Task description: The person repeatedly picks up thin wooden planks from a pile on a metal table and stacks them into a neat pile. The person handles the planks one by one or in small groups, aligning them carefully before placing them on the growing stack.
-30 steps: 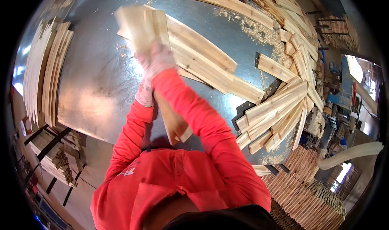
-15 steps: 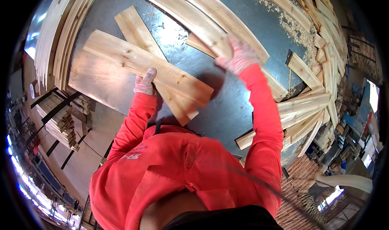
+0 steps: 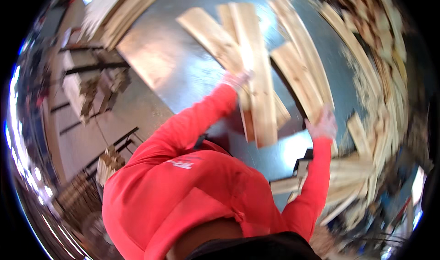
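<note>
My left hand, in a thin pale glove, grips the left edge of a pale wooden board that points away from me. Other boards lie crosswise beneath it, one a slanting plank reaching to the far left. My right hand, gloved too, is closed around the near end of a shorter wooden board. Beside that board, on its right, lies a longer curved-looking board. Motion smears both hands, and their fingers are partly hidden by the wood.
A grey metal tabletop carries the boards. Stacked long strips stand at the far left. Wood shavings and piled offcuts line the right side. Below the table's left edge, a rack bears more wood.
My view has turned. My left hand has swung its board from lying crosswise to pointing away from me. My right hand has come nearer, now at the shorter board's near end.
</note>
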Motion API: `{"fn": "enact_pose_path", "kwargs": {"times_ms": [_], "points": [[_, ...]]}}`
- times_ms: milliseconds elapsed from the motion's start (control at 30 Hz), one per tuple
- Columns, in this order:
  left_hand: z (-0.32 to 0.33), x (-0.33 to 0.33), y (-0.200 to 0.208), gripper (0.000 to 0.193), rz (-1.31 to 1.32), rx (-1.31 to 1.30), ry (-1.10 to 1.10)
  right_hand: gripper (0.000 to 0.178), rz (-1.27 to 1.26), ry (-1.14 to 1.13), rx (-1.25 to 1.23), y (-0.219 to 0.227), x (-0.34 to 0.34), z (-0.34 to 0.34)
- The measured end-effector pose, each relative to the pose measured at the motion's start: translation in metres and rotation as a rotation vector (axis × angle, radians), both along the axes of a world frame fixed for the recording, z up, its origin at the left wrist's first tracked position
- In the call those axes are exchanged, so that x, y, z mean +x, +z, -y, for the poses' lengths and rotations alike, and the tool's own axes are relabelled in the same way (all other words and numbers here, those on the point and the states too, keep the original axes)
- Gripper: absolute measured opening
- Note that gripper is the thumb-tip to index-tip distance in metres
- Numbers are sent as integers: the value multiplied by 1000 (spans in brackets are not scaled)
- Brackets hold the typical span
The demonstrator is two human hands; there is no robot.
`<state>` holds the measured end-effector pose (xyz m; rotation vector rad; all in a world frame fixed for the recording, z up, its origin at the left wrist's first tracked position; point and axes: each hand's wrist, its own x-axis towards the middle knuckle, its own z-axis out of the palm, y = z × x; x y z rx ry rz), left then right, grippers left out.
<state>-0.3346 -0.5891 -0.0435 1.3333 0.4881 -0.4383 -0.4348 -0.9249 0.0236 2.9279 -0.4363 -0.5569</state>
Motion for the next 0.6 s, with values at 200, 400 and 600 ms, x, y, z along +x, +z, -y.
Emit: {"fn": "enact_pose_path", "kwargs": {"times_ms": [200, 400, 600], "points": [[18, 14, 30, 77, -293, 471, -142, 104, 18, -218, 532, 32, 92, -132], [1, -9, 5, 48, 9, -554, 255, 93, -63, 97, 730, 1, 106, -193], [-5, 12, 6, 48, -35, 74, -15, 106, 500, 49, -66, -38, 135, -58]]}}
